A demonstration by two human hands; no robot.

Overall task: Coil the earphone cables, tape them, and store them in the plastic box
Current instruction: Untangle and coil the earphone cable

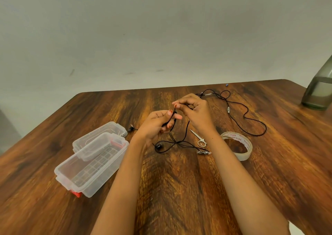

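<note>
Now both hands are working one black earphone cable (186, 129) above the wooden table (179, 184).
Left of the arms, the plastic box (107, 175) is sitting open, its lid (100, 132) leaning on its far end. The left hand (156, 125) is curling its fingers round cable loops while the right hand (195, 112) is pinching the strand; the rest is trailing onto the table. The tape roll (246, 155) and the scissors (199, 138) are lying beside the right wrist.

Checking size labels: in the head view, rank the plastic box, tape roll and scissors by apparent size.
Largest: plastic box.
Then: tape roll.
Smallest: scissors.
All three lie at a similar distance on the table, so the order seems safe.
</note>
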